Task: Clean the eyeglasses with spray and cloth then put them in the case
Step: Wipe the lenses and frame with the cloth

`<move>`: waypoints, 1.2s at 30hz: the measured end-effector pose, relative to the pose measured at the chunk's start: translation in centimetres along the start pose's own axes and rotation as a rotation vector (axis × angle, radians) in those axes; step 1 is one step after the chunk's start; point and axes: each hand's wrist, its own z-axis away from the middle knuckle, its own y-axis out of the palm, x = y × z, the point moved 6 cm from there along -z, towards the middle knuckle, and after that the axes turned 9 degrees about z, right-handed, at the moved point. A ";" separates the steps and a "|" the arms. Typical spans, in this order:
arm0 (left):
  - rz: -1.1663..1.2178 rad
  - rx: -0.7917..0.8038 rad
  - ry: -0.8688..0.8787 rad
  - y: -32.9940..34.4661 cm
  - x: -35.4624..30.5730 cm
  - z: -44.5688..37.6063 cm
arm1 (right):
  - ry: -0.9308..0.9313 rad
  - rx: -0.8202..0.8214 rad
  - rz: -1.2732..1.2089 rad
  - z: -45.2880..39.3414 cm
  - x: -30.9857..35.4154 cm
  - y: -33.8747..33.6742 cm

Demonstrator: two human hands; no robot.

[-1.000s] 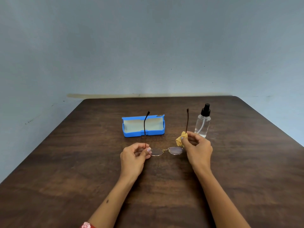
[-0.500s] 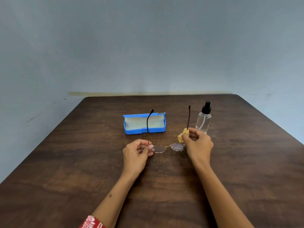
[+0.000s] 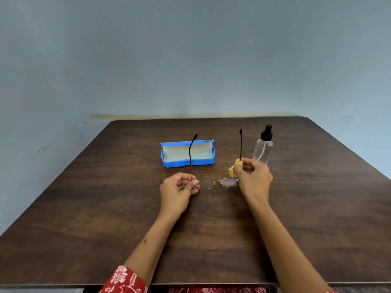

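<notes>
Thin gold-rimmed eyeglasses [image 3: 215, 183] hang between my hands above the table, lenses toward me and both dark temples pointing away and up. My left hand [image 3: 179, 189] pinches the left hinge corner. My right hand [image 3: 252, 178] holds a small yellow cloth [image 3: 234, 167] bunched in its fingers, pressed round the base of the right temple. Behind the glasses lies the blue case [image 3: 187, 153], open, with a pale lining. The clear spray bottle [image 3: 263, 149] with a black nozzle stands upright just beyond my right hand.
The dark wooden table [image 3: 105, 208] runs to a blue-grey wall at the back; its near edge is at the bottom of the view. My red patterned sleeve [image 3: 122, 280] shows at the lower left.
Both hands and the glasses have stayed nearly still on the table; the view has shifted slightly, so everything sits a little higher in the frame. The grips look the same.
</notes>
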 end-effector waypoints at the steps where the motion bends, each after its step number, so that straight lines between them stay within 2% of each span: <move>1: 0.005 -0.001 -0.001 0.0 0.1 0.0 | 0.002 -0.002 0.003 0.1 -0.1 0.0; 8: -0.012 0.008 0.000 0.0 0.2 -0.2 | -0.117 -0.117 -0.131 -1.7 4.8 -1.9; 17: -0.013 -0.014 -0.010 -0.2 0.3 -0.2 | -0.004 -0.040 -0.024 0.2 0.8 0.2; 24: -0.015 -0.006 -0.008 -0.2 0.3 -0.2 | -0.134 -0.136 -0.148 -1.1 5.4 -1.9; 32: 0.010 -0.014 -0.013 -0.2 0.4 -0.2 | -0.009 -0.005 0.039 0.2 0.2 0.3; 36: -0.016 0.000 -0.010 -0.2 0.4 -0.2 | -0.030 -0.044 0.005 -0.1 0.8 -0.1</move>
